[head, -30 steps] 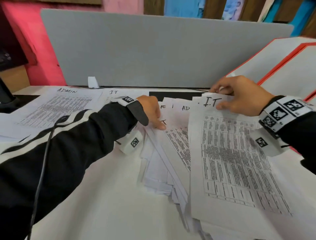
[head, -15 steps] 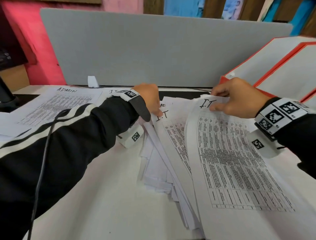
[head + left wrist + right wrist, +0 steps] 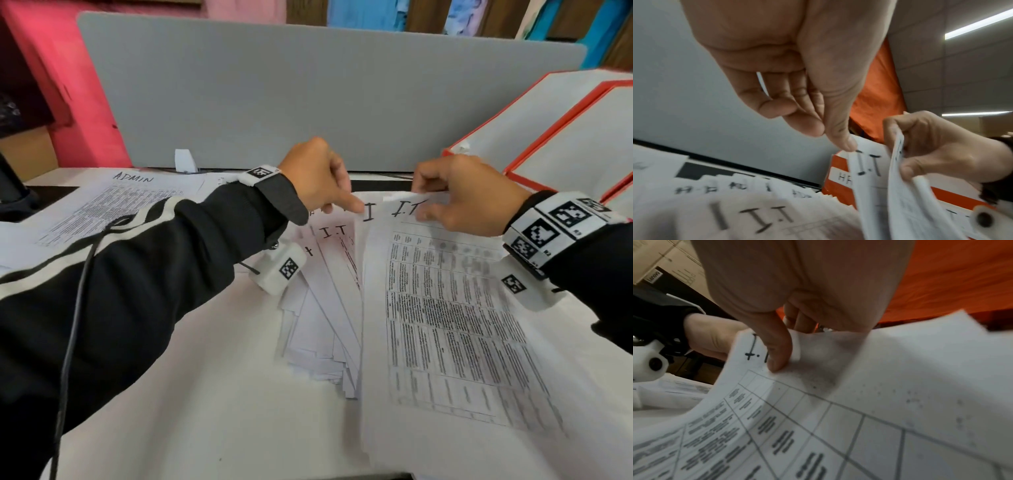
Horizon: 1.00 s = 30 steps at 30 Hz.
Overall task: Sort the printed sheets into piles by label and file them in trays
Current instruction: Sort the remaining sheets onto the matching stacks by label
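A fanned stack of printed sheets [image 3: 325,308] lies mid-table, its top sheet marked I.T [image 3: 756,216]. My right hand [image 3: 420,200] pinches the top edge of a lifted bundle of I.T sheets [image 3: 445,325], thumb [image 3: 777,360] on the label and the other fingers behind the paper. My left hand [image 3: 352,205] pinches the top corner of another I.T sheet [image 3: 867,164] between thumb [image 3: 846,142] and forefinger, just left of that bundle. An ADMIN pile [image 3: 113,205] lies at the far left. Orange-edged trays [image 3: 548,137] stand at the right, one labelled HR [image 3: 838,177].
A grey divider panel [image 3: 308,96] closes the back of the table. A dark object [image 3: 10,195] sits at the far left edge. A black cable [image 3: 75,325] runs along my left sleeve. White tabletop [image 3: 205,394] shows in front of the stack.
My left hand has left the fanned stack, moved up and to the right, and taken hold of an I.T sheet's top corner beside the bundle. My right hand has stayed put with its sheets.
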Tool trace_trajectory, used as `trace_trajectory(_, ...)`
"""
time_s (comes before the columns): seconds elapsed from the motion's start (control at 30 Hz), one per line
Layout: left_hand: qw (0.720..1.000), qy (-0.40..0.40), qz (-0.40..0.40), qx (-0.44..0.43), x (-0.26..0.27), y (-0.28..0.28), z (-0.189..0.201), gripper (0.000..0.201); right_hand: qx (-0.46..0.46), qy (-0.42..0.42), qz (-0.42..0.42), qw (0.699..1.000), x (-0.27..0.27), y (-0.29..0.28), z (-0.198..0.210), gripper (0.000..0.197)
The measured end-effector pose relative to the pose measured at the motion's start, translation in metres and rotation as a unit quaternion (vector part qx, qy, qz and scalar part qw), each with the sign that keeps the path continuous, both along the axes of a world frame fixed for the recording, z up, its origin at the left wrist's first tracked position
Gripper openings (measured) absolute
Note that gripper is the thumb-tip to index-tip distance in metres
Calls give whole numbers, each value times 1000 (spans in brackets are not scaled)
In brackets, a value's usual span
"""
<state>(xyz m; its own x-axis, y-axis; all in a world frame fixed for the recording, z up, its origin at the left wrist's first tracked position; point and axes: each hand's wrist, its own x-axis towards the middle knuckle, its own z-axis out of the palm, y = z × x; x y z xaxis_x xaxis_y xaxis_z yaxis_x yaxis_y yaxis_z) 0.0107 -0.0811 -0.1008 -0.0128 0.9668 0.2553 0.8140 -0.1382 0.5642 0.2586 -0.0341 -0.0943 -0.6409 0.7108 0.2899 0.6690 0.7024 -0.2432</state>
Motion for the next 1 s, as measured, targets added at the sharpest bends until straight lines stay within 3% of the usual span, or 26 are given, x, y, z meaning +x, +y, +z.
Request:
trace_trajectory(0.13, 996, 60, 45, -53, -21, 7, -19, 32, -22, 14, -20, 999, 21, 8, 2, 47)
trace_trajectory(0.23, 979, 156, 47, -121, -16, 9, -33, 38, 29, -35, -33, 998, 29, 9, 5, 14)
trace_trajectory(0.3, 971, 190, 42, -141, -12, 13, -39, 42, 36, -35, -35, 998, 29, 8, 6, 8)
trace_trajectory(0.4, 969, 190, 41, -150, -9, 22, -39, 40, 19, -33, -18, 999, 27, 7, 3, 7)
trace_trajectory(0.57, 970, 186, 42, -152, -8, 27, -42, 57, 2, -24, -4, 1000, 23, 3, 2, 7)
trace_trajectory(0.73, 973, 143, 14, -181, -11, 32, -45, 35, 4, -30, 3, 1000, 20, 2, -2, 6)
trace_trajectory(0.87, 970, 154, 12, -187, -9, 32, -46, 53, 1, -26, -2, 1000, 17, -1, -4, 8)
trace_trajectory(1.0, 969, 173, 33, -174, -11, 35, -40, 54, -10, -27, -8, 1000, 15, -2, -4, 15)
